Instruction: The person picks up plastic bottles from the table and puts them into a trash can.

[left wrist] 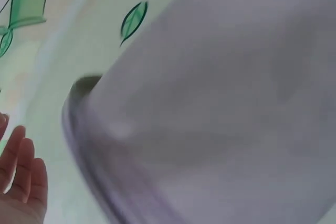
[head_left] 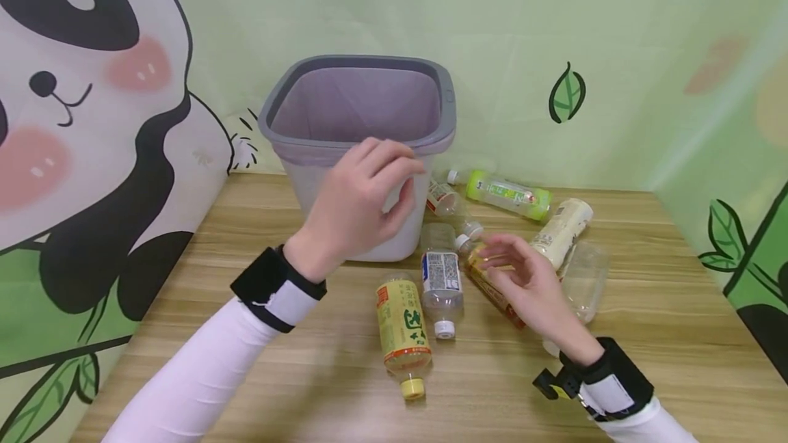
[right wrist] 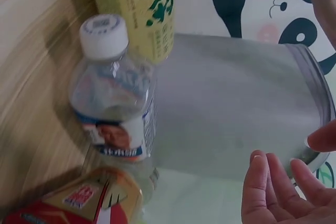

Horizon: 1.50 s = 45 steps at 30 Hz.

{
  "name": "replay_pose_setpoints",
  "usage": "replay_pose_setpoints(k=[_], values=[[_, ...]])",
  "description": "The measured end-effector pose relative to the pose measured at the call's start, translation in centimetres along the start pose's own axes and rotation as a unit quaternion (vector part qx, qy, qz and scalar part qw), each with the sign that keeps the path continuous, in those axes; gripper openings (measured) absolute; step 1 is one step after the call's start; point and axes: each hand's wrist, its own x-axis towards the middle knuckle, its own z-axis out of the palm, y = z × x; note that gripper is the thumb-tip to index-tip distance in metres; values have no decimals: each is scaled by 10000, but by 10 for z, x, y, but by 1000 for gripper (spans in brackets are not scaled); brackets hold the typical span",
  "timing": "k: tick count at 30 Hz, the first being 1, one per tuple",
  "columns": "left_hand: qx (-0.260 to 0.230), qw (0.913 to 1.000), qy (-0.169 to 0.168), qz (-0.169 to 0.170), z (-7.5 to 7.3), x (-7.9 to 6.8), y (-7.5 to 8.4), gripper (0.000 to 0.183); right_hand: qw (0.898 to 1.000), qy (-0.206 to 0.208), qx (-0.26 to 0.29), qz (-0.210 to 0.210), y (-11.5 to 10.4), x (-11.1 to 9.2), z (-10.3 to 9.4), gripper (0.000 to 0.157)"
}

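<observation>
Along the left side, a black-and-white cartoon panda (head_left: 80, 87) is printed on the pale green backdrop (head_left: 523, 39), which encloses a light wood-grain table (head_left: 271, 374). Left of centre, towards the far edge, stands an upright pale bin with a grey rim (head_left: 448, 98). Before its near side is the left hand (head_left: 363, 197), released, fingers loosely bent. Rightward lie two roughly parallel plastic bottles, their long axes near to far: a yellow-labelled bottle (head_left: 403, 327), yellow cap near, and a clear white-and-blue-labelled bottle (head_left: 442, 272), white cap near. Next, a brown-and-red bottle (head_left: 497, 290) runs obliquely, cap far left. Beyond it, a bright green bottle (head_left: 507, 195) lies nearly crosswise, cap left. Right hand (head_left: 526, 282): released, above the brown-and-red bottle. Farthest right, a cream bottle (head_left: 563, 230) slants far-right beside a clear plastic bottle (head_left: 587, 279), partly hidden.
</observation>
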Motion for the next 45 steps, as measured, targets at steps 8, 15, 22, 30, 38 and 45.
replay_pose_setpoints(k=[8, 15, 22, 30, 38, 45], values=[[55, 9966, -824, 76, 25, -53, 13, 18, 9957, -133, -862, 307, 4, -1, 1, 23], [-149, 9865, -1629, 2, 39, -86, 20, 22, 9933, -239, -1080, 345, 5, -2, 6, 22], [-226, 9746, -2222, -147, 42, -116, 25, 30, 9889, -483, -1352, 375, 6, -4, 10, 24], [-273, 9653, -2591, -184, 43, -143, 26, 44, 9840, -466, -1706, 237, 13, -7, 15, 26], [-135, 9555, -2942, -139, 48, -156, 29, 53, 9760, -371, -2142, 143, 23, -12, 26, 32], [-83, 9468, -3218, 8, 52, -163, 32, 63, 9705, -522, -2353, 62, 24, -15, 34, 37]])
